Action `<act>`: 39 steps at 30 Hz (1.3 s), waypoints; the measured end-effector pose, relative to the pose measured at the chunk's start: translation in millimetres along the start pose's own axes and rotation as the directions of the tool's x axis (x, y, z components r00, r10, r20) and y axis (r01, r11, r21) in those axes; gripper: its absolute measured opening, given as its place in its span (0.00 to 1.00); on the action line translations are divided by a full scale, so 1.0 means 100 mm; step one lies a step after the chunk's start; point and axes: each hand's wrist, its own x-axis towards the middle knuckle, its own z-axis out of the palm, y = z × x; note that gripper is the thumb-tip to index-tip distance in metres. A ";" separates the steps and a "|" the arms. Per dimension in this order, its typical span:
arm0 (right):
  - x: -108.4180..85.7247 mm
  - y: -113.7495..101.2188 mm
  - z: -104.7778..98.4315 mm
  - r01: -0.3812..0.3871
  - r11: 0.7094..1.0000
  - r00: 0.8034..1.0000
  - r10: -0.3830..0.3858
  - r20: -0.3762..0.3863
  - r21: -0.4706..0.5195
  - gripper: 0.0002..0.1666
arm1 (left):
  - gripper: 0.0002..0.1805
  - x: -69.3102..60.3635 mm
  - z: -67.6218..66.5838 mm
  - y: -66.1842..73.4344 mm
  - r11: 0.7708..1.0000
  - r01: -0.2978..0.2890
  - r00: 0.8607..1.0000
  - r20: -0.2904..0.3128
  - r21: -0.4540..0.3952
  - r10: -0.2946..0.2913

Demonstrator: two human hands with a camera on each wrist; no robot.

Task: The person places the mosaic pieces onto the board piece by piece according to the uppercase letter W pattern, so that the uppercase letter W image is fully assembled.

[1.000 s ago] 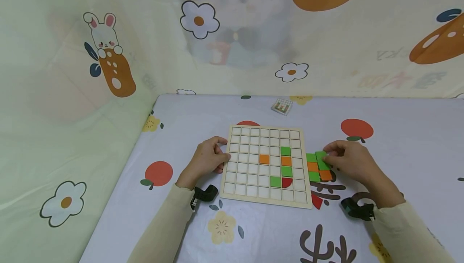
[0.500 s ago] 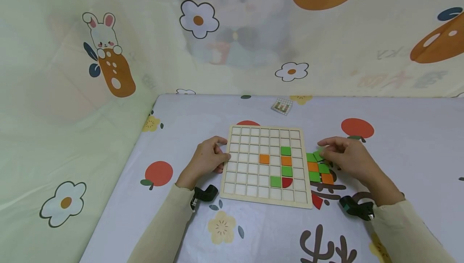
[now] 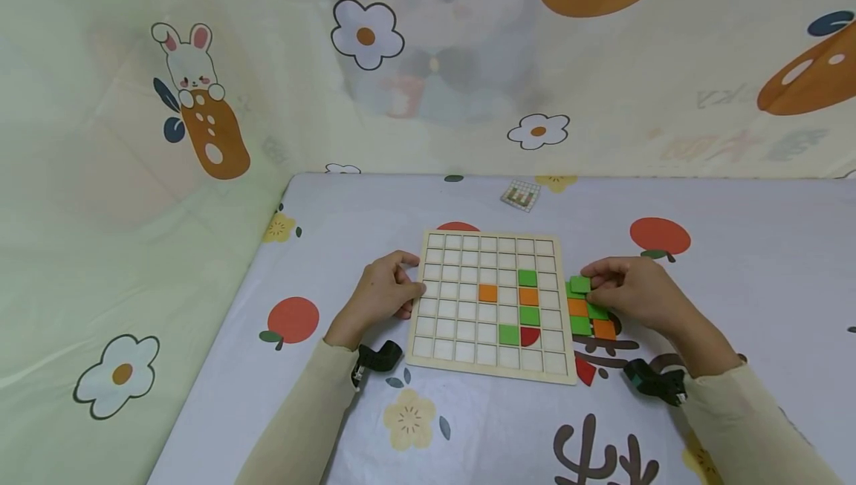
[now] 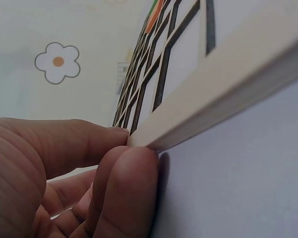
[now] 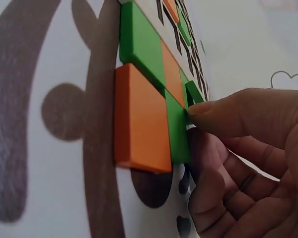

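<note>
A wooden grid board point(image 3: 567, 351) lies on the table, with several green and orange tiles and a red quarter-round piece in its cells. My left hand point(image 3: 381, 292) grips its left edge; in the left wrist view, thumb and finger point(image 4: 124, 183) pinch the frame. Right of the board, my right hand point(image 3: 635, 293) pinches a green tile point(image 3: 580, 284) over the top of a cluster of green tiles and orange tiles point(image 3: 604, 330). The right wrist view shows the fingertips at the green tile point(image 5: 192, 92), beside a thick orange tile point(image 5: 141, 124).
Behind the board, a small patterned grid card point(image 3: 520, 195) lies on the table. A red piece point(image 3: 585, 370) is near the board's lower right corner. The cloth point(image 3: 348, 217) is printed with fruit and flowers, and a printed curtain stands behind.
My right hand has moved slightly left, with a green tile now raised in its fingers. Other green and orange tiles in the cluster have shifted downward. My left hand stays on the board.
</note>
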 end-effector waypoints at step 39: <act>-0.15 -0.69 0.60 0.095 0.992 0.995 -0.096 0.008 0.088 0.15 | 0.24 0.01 0.01 -0.02 1.000 -0.012 1.000 -0.007 0.000 0.012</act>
